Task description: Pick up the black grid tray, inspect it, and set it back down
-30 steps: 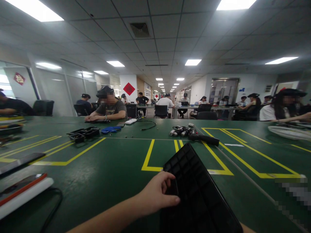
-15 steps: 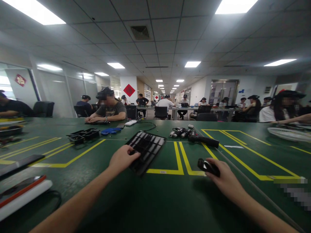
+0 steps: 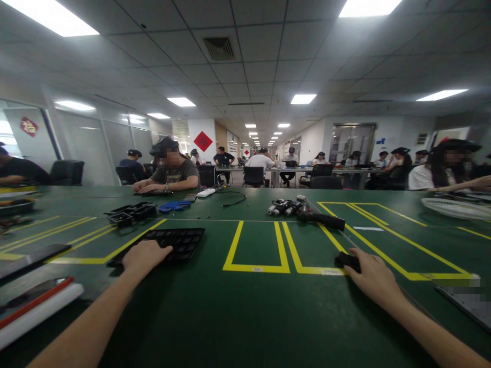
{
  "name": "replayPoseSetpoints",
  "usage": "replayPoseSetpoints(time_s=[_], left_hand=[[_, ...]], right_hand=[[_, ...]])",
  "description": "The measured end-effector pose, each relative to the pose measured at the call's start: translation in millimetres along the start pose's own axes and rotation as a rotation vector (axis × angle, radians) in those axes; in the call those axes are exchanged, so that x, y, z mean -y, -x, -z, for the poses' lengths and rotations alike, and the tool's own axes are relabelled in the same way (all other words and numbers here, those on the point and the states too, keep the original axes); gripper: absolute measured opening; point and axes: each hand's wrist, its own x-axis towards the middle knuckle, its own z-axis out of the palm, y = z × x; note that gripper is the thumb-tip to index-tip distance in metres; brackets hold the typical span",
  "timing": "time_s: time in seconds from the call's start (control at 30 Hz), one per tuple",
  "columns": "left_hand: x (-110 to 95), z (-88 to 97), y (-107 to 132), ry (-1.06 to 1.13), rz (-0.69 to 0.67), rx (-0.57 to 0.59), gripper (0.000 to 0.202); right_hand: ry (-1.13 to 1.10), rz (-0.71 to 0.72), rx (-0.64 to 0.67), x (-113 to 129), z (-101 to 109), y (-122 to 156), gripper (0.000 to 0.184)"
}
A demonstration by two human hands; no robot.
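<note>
My left hand [image 3: 143,257] is closed on the near side of a flat black gridded tray [image 3: 186,241], its thumb lying across the top. The tray is low over the green table or resting on it, partly overlapping a yellow tape line. My right hand [image 3: 371,276] grips a small black object [image 3: 348,261] down at the tabletop, by the corner of a taped outline; its kind is unclear, as the fingers cover part of it. Beyond the right hand lie a black-handled tool [image 3: 322,220] and a cluster of black and silver cylindrical parts [image 3: 286,207].
Yellow tape outlines [image 3: 257,269] mark the green table. Black open trays [image 3: 132,212] and blue gloves [image 3: 174,206] lie at the back left. A phone-like slab [image 3: 46,255] is at the left. A co-worker [image 3: 172,168] sits across the table.
My left hand has carried the gridded tray left and down, from tilted in the air to nearly flat. My right hand has moved right and lowered the black object to the table.
</note>
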Motion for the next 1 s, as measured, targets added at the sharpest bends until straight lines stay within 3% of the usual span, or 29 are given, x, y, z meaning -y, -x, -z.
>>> replayPoseSetpoints(time_s=[0.13, 0.2, 0.27, 0.37, 0.53, 0.6, 0.73, 0.8, 0.87, 1.0], left_hand=[[-27.4, -7.6, 11.4, -0.076, -0.213, -0.084, 0.023], [-45.1, -17.7, 28.8, -0.020, -0.349, -0.046, 0.031], [-60.0, -29.5, 57.2, 0.121, -0.508, 0.076, 0.039], [-70.4, -42.8, 111.0, 0.350, -0.697, 0.347, 0.045], [-66.6, -44.8, 174.9, 0.388, -0.992, 0.614, 0.052], [-65.6, -41.4, 184.6, 0.352, -1.015, 0.619, 0.050], [-66.5, -32.9, 188.6, 0.291, -0.900, 0.456, 0.045], [-67.5, -29.0, 188.6, 0.243, -0.875, 0.427, 0.033], [-68.5, -27.0, 189.5, 0.200, -0.875, 0.429, 0.019], [-69.7, -31.6, 187.8, 0.225, -0.843, 0.516, 0.015]], right_hand=[[0.034, 0.014, -0.114, -3.3, -5.8, -2.0, 0.052], [0.028, 0.012, -0.135, -5.8, -7.5, -2.5, 0.053], [0.016, 0.010, -0.143, -8.2, -7.4, -1.7, 0.053], [0.011, 0.038, -0.164, -10.6, -5.0, 3.1, 0.053], [0.028, 0.140, -0.153, -10.5, -2.3, 15.7, 0.053], [0.042, 0.158, -0.135, -9.7, -2.7, 18.7, 0.054], [0.058, 0.091, -0.084, -9.4, -4.8, 18.5, 0.059], [0.065, 0.062, -0.046, -10.2, -6.3, 17.2, 0.062], [0.083, 0.061, -0.013, -11.2, -8.3, 15.9, 0.063], [0.131, 0.080, 0.018, -12.9, -12.1, 14.2, 0.061]])
